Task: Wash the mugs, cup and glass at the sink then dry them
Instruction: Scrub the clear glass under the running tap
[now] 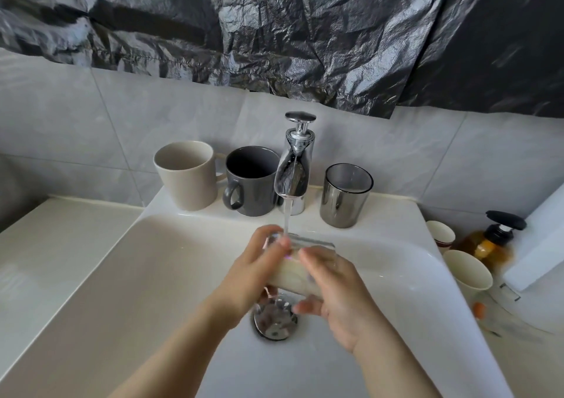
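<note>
Left hand [254, 271] and right hand [337, 293] grip the glass [290, 276] under the tap [293, 177].

The person's left forearm [183, 345] and right forearm [393, 367] are bare as far as the lower edge of the view, smooth and slim in outline and narrowing toward the wrists. The left grip [259, 272] and right grip [338, 300] are bare as well, with slender fingers and short, rounded nails. The fingertips nearest the middle of the view are blurred, so finer detail on them cannot be made out.
</note>
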A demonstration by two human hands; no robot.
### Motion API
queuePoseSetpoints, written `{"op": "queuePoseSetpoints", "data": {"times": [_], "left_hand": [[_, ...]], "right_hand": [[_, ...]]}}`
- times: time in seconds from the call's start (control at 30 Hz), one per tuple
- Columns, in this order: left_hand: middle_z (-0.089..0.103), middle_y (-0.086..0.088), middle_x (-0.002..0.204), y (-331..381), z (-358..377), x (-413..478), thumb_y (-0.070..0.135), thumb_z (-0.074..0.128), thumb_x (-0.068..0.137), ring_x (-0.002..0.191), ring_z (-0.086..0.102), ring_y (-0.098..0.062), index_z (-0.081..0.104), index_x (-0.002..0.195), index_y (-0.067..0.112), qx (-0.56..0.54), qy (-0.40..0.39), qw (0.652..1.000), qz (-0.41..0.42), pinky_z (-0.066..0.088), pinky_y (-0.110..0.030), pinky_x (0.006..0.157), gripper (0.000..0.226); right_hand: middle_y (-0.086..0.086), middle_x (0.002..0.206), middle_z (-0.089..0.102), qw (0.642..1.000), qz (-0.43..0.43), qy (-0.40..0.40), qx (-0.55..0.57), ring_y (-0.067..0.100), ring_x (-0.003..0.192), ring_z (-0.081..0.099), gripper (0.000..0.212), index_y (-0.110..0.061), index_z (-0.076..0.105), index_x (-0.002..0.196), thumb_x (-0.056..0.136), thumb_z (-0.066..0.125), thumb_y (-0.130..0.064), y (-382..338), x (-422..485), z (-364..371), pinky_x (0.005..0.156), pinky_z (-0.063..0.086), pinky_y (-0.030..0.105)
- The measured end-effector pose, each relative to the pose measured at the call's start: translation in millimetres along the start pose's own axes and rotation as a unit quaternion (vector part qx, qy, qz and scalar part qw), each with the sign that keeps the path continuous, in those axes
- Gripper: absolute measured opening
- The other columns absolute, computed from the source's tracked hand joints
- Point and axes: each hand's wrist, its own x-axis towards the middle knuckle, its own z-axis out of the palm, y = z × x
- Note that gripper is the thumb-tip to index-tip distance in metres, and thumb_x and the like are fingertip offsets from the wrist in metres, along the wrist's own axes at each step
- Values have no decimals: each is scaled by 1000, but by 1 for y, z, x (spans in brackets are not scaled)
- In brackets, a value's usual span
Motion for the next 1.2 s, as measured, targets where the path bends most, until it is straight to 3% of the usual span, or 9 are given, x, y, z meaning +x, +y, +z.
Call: {"op": "queuePoseSetpoints", "data": {"times": [0.13,0.37,0.5,0.6,0.7,0.8,0.93,1.07,1.2], "left_hand": [[48,-3,51,3,-7,2,54,44,90,37,38,-14,59,75,14,-120,20,976,-180,25,-18,40,45],[65,16,91,-15,-15,5,64,37,75,81,59,-3,53,103,41,246,62,941,223,45,-17,73,39],[56,4,59,0,-13,0,70,35,82,49,47,-15,61,88,30,0,-27,998,-63,34,-22,43,48],[45,-3,52,1,-7,4,59,30,95,40,33,-13,62,86,23,-98,5,979,-177,22,-16,40,50],[51,2,69,-4,-2,1,48,40,95,49,44,-10,55,98,35,27,84,996,22,35,-19,43,20],[52,25,108,-14,-10,2,62,37,79,88,49,12,44,109,50,291,65,928,223,36,-2,77,33],[60,4,94,-2,-2,-1,58,47,85,63,57,-4,51,106,37,55,-6,997,44,43,-17,55,30],[52,-5,57,4,-3,-1,51,43,91,40,41,-15,62,80,15,-137,-20,975,-173,28,-18,38,42],[60,7,84,-6,-3,0,53,57,81,62,56,-3,57,95,32,91,91,988,91,44,-19,56,25]], "right_hand": [[-11,98,69,976,-28,-66,-204,5,87,67,38,-33,62,100,68,73,-18,12,2,8,77,55,24],[0,103,71,990,78,-66,97,13,93,65,32,-19,68,111,79,69,-23,2,-4,-2,38,28,13],[-3,86,73,991,-17,33,-125,14,78,68,20,-23,72,95,75,74,-20,12,1,9,61,57,30],[-10,93,72,896,-85,63,-431,8,86,67,27,-28,68,107,81,68,-37,27,5,9,78,55,33],[-8,70,61,977,-17,134,-164,6,51,51,18,-25,70,90,91,58,-38,20,7,14,43,41,23],[4,90,65,976,117,125,134,9,56,45,41,-18,69,101,93,45,-50,10,9,13,33,20,15],[-5,65,60,988,39,147,-19,6,46,50,22,-18,67,82,91,57,-35,5,2,8,34,32,19],[-13,70,66,965,-66,79,-241,4,46,55,12,-30,63,78,84,68,-22,7,2,11,41,45,22],[-4,61,57,987,45,157,-6,3,39,43,27,-18,67,81,92,55,-39,1,5,11,31,24,15]]}}
